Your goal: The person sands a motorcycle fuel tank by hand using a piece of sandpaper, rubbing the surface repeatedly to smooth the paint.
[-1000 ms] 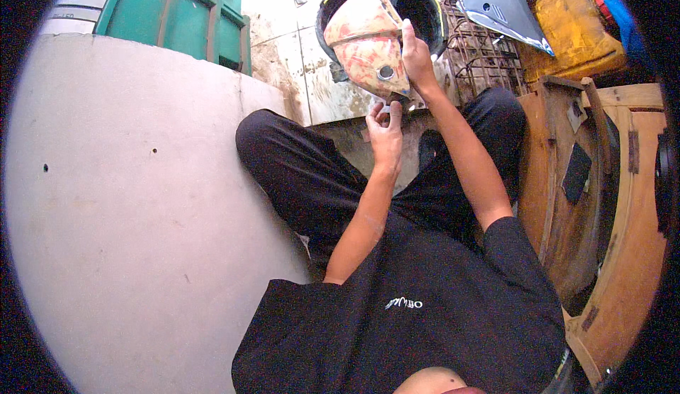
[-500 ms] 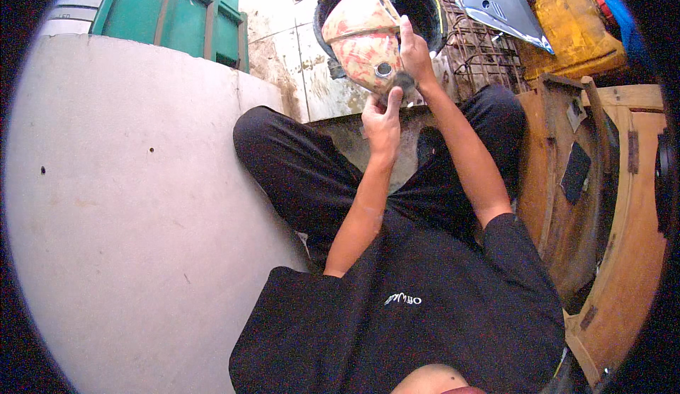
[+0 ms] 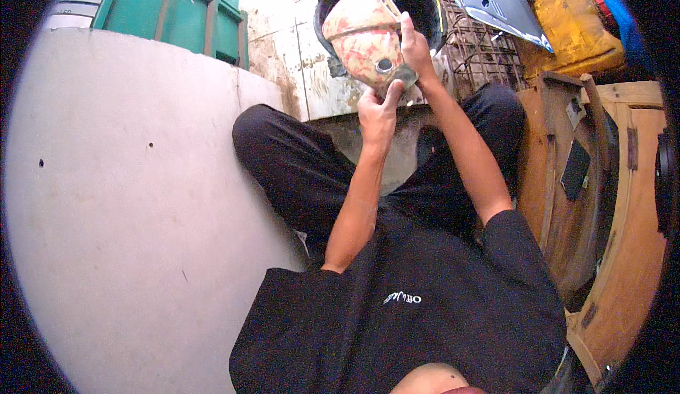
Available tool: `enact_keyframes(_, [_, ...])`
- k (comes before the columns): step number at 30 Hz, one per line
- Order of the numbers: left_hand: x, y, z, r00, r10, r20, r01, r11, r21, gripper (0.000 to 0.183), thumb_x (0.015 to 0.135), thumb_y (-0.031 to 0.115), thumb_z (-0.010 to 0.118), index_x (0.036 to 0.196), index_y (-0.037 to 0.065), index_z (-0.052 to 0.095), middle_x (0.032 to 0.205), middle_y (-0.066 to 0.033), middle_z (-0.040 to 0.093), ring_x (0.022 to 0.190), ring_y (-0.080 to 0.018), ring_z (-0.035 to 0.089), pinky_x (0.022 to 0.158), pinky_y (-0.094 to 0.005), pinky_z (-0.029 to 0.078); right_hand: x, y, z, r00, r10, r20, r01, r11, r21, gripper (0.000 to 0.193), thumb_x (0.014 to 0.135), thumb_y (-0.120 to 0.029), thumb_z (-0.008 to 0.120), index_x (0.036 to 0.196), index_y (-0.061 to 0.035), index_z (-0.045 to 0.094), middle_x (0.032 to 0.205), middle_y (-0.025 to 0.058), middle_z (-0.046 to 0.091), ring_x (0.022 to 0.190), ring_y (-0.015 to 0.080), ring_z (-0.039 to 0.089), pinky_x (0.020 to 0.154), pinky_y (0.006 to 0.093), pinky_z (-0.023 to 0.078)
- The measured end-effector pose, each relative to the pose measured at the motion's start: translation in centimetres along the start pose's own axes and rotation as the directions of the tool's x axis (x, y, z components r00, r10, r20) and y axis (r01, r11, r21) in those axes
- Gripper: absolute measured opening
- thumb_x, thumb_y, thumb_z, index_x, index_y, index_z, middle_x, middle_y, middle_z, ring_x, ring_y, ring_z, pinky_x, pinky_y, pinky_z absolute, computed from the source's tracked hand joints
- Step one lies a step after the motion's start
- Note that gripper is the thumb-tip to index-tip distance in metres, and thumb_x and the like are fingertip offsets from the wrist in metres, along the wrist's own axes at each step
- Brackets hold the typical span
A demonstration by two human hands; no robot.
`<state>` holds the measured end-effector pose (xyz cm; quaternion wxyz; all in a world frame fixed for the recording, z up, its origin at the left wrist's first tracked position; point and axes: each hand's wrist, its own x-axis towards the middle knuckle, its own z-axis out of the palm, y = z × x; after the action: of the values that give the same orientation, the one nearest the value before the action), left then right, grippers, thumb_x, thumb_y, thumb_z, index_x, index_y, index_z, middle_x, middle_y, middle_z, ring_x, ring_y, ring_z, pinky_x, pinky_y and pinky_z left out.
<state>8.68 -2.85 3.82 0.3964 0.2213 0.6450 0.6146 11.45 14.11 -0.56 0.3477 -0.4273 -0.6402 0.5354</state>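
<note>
A motorcycle helmet [image 3: 361, 43], its shell cream with worn red patches, lies tilted in front of me with its dark opening toward the upper right. My left hand [image 3: 377, 114] grips the near lower end, thumb on top and fingers tucked beneath. Against the right side of that end, my right hand [image 3: 419, 59] holds the shell, its thumb pointing up along the rim. Between both hands shows a small grey-green patch [image 3: 405, 75]; whether it is a loose piece or part of the helmet I cannot tell. Fingers under the shell are hidden.
A whitish slab [image 3: 127, 181] fills the left side, with green panelled boxes [image 3: 163, 11] beyond it. Rusty wire mesh [image 3: 482, 50], a grey plastic fairing [image 3: 499, 1] and a yellow jerrycan [image 3: 574, 25] lie at upper right. Wooden furniture [image 3: 623, 252] stands close on my right.
My left hand has shifted slightly left, and its thumb now lies higher on the helmet's near end. More of the grey-green patch shows. The helmet and right hand have barely moved.
</note>
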Motion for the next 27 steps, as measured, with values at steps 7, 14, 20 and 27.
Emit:
enact_keyframes(7, [-0.4,-2.9,-1.0,0.998,-0.038,-0.041,0.036,0.998,-0.058,0.032,0.088,0.027,0.071,0.100,-0.001,0.065,0.093,-0.0036,0.066,0.082,-0.0088,0.057,0.076,-0.0253,0.045,-0.8,-1.6,0.0,0.999,-0.028,-0.027,0.030,0.998,0.055,0.068,0.102,-0.051,0.029,0.093,0.0062,0.066,0.082,0.0094,0.067,0.077,0.0154,0.059,0.076,0.0303,0.047])
enact_keyframes(14, [-1.2,-3.8,-0.8,0.995,-0.098,-0.025,0.098,0.995,-0.029,0.030,0.088,0.023,0.070,0.104,-0.002,0.064,0.099,-0.0068,0.068,0.087,-0.0132,0.061,0.080,-0.0279,0.047,-1.3,-1.2,0.2,0.987,-0.137,-0.089,0.138,0.990,0.009,0.069,0.101,-0.052,0.029,0.098,0.0063,0.066,0.086,0.0102,0.068,0.077,0.0141,0.061,0.075,0.0293,0.048])
enact_keyframes(20, [-1.8,-3.8,-0.4,0.997,-0.074,-0.026,0.066,0.967,-0.248,0.026,0.089,0.018,0.069,0.104,-0.002,0.064,0.093,-0.0019,0.067,0.078,-0.0084,0.058,0.072,-0.0230,0.046,-0.6,0.6,1.1,0.983,-0.113,-0.144,0.115,0.993,0.004,0.065,0.102,-0.047,0.031,0.081,0.0053,0.064,0.068,0.0248,0.062,0.064,0.0361,0.061,0.065,0.0461,0.045])
enact_keyframes(27, [0.0,-3.1,-0.1,0.995,0.028,-0.097,-0.035,0.997,-0.065,0.039,0.084,0.033,0.074,0.098,-0.002,0.065,0.076,0.0014,0.060,0.065,-0.0057,0.049,0.060,-0.0224,0.042,-0.5,0.6,-0.3,1.000,-0.004,0.014,0.004,0.999,-0.034,0.066,0.102,-0.051,0.031,0.097,0.0054,0.066,0.081,0.0053,0.065,0.074,0.0123,0.055,0.072,0.0285,0.046])
